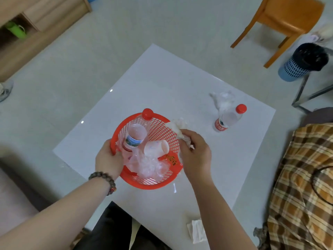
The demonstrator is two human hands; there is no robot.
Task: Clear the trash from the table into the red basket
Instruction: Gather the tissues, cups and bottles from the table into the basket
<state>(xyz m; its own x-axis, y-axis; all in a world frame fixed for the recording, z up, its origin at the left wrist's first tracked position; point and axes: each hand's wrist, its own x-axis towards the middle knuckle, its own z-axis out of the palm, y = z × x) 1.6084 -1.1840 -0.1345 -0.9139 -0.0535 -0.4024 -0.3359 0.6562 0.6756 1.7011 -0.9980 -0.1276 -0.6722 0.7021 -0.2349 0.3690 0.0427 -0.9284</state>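
Two hands at work: we see the left hand [108,159] gripping the red basket [156,184] rim at 9 o'clock, the right hand [195,152] pinching a crumpled tissue [177,125] over its 3 o'clock edge. Basket sits mid-desk [234,159], holding a bottle [137,134], cup [156,147], plastic wrap [151,166]. Second bottle [227,120] at 2 o'clock; label writing unreadable.

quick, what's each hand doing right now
Left hand: grips the red basket rim.
Right hand: holds a crumpled tissue over it.
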